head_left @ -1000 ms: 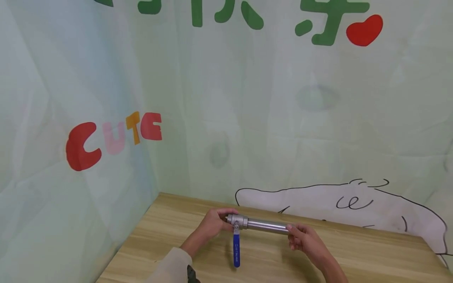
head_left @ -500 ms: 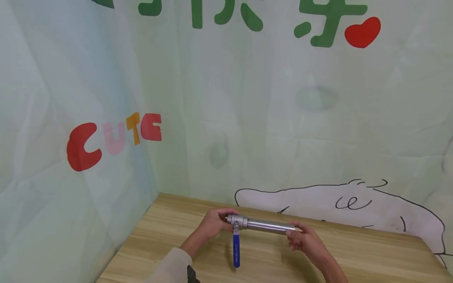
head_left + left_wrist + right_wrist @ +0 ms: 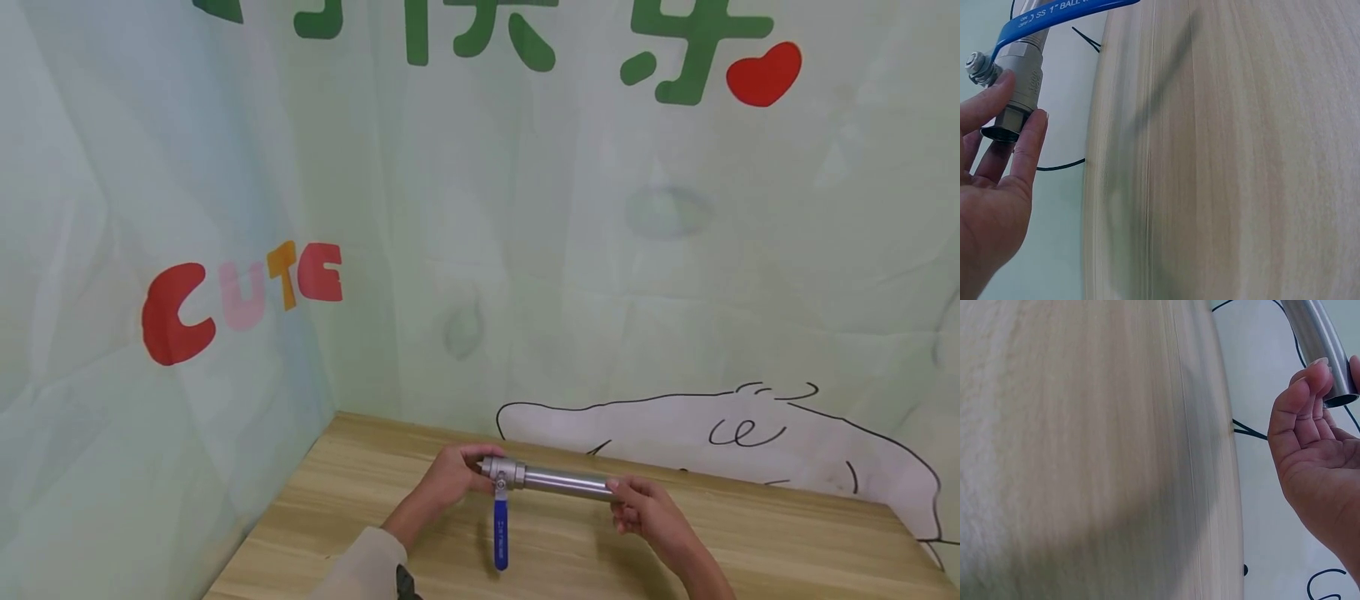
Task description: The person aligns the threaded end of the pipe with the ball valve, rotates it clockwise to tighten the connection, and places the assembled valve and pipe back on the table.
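Observation:
My left hand grips the body of a steel ball valve, thumb and fingers on either side of its left end. From the valve a blue lever handle points toward me. In the left wrist view the open hex end of the ball valve faces my palm. A shiny steel pipe runs from the valve's right side, in line with it. My right hand pinches the pipe's far end with thumb and fingers. The right wrist view shows the open mouth of the pipe between those fingers.
Valve and pipe are held above a wood-grain table, their shadows falling on it. Printed cloth backdrops stand behind and to the left, close to the table's edges.
The fingers of my right hand have shifted round the pipe's end, and the thumb has gone down and back up. My left hand and the valve have stayed in place.

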Demonstrator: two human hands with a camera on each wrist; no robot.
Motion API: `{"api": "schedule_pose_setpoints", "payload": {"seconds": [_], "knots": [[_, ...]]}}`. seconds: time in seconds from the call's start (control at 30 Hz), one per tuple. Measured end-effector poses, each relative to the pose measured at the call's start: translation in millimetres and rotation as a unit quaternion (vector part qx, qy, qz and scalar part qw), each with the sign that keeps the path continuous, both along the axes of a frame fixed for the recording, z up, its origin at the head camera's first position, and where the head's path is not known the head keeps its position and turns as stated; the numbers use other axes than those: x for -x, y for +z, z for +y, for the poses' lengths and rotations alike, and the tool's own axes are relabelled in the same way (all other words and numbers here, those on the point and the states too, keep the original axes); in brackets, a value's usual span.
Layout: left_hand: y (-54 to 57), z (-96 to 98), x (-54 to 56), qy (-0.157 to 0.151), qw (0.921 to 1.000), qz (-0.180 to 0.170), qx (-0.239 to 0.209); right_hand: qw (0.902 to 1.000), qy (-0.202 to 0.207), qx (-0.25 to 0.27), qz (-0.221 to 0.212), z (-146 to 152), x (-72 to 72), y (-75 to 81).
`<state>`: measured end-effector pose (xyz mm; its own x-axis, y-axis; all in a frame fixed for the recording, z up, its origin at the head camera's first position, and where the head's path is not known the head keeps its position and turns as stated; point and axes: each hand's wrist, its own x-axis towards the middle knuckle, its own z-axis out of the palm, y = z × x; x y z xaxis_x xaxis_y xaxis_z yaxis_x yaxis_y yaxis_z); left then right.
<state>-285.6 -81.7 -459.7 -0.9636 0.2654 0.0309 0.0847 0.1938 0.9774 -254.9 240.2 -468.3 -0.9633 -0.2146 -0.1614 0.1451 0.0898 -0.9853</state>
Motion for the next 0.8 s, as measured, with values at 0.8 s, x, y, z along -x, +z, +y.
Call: {"api": "schedule_pose_setpoints", "payload": {"seconds": [0.8], "knots": [[0.6, -2.0, 0.5, -0.006, 1.0, 0.007, -0.003, 0.9996, 0.025, 0.016, -0.004, -0.2, 1.5, 3.0]]}}
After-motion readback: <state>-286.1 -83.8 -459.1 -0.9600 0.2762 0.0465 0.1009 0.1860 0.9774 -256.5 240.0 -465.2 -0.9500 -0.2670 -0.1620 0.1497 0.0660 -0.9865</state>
